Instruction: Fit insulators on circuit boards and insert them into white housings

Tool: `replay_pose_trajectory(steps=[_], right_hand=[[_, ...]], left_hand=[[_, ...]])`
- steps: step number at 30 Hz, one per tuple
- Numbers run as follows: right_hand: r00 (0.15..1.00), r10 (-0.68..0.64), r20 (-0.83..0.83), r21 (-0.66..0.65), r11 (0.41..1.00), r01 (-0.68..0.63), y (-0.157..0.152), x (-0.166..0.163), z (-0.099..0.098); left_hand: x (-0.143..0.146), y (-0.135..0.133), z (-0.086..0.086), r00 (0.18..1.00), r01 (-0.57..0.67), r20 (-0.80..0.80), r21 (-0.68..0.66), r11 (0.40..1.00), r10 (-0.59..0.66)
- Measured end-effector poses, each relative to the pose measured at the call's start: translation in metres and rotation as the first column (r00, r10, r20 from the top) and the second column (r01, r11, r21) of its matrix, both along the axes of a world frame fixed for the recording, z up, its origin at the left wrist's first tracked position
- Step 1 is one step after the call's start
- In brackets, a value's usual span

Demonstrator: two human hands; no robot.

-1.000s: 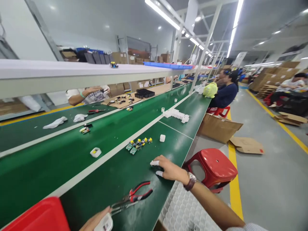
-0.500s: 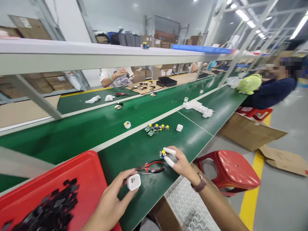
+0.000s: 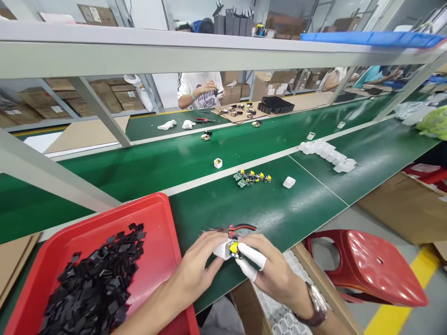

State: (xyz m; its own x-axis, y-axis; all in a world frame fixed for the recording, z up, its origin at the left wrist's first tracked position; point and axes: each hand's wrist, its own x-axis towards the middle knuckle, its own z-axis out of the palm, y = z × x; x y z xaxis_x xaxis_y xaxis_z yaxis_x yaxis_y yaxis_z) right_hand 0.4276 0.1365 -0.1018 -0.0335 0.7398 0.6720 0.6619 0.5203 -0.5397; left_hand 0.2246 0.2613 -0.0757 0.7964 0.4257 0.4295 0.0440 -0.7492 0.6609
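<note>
Between the fingers of my left hand (image 3: 202,258) is a white charger housing (image 3: 221,250), its opening turned to the right. My right hand (image 3: 268,263), with white covers on thumb and forefinger, pinches a small circuit board (image 3: 234,250) with a yellow part on it. The board is right at the housing's opening; whether it is partly inside I cannot tell. Just beyond my hands lie red-and-black pliers (image 3: 240,228) on the green bench. Several similar circuit boards (image 3: 252,177) are grouped farther off, with a white housing (image 3: 289,182) to their right.
A red tray (image 3: 162,232) of black pieces stands at my left. White housings (image 3: 328,153) form a row at the back right. A red stool (image 3: 384,265) and a box of white pieces (image 3: 279,302) are at my right. Across the belt, a person (image 3: 200,90) works.
My hands have come together: the right hand brought the circuit board left to the housing, which now faces right rather than toward me. The view has turned left and down.
</note>
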Motion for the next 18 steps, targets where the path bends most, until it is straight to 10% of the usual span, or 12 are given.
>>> replay_pose_trajectory(steps=[18], right_hand=[[0.998, 0.024, 0.061, 0.001, 1.000, -0.024, -0.0007, 0.0046, -0.0013]], left_hand=[[0.0057, -0.0035, 0.0018, 0.999, 0.032, 0.006, 0.026, 0.999, -0.032]])
